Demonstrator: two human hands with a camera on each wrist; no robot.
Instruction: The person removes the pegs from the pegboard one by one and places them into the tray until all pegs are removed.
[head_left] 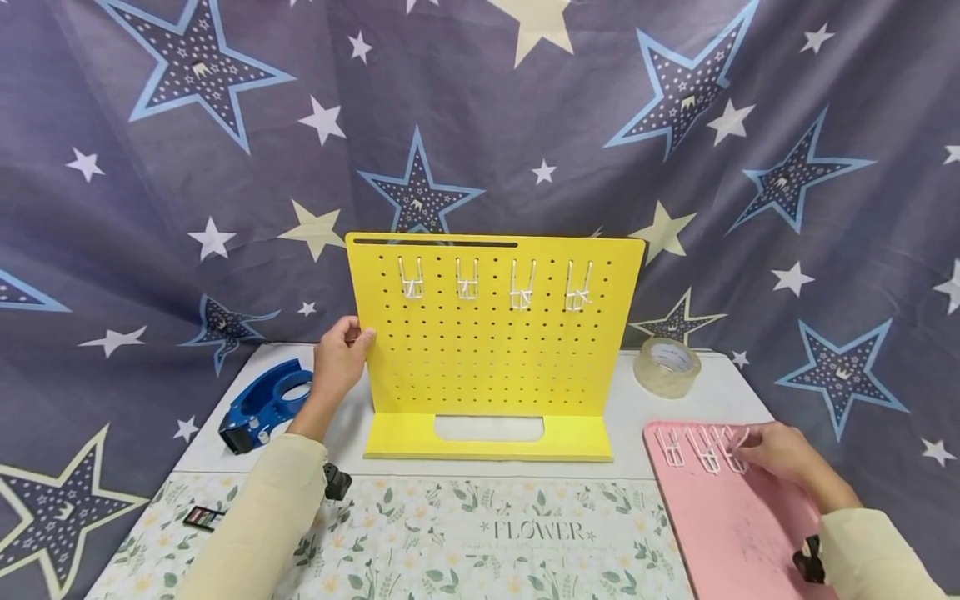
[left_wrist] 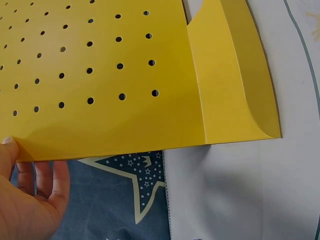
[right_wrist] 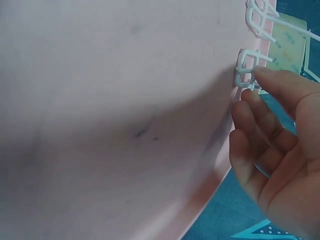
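Note:
A yellow pegboard (head_left: 480, 327) stands upright on its base. My left hand (head_left: 339, 358) grips its left edge, thumb on the front and fingers behind, as the left wrist view also shows. Several white wire hooks (head_left: 467, 287) hang in a row across the board's upper part. At the right, three more hooks lie along the far end of a pink tray (head_left: 750, 533). My right hand (head_left: 780, 454) pinches the rightmost white hook (right_wrist: 246, 70) between thumb and index finger at the tray's edge. The hook's far end is partly hidden by the fingers.
A blue tape dispenser (head_left: 264, 404) sits left of the board, and a roll of clear tape (head_left: 667, 367) to its right. A small black item (head_left: 202, 517) lies on the floral mat (head_left: 420, 542) in front. A star-patterned curtain (head_left: 480, 100) hangs behind the table.

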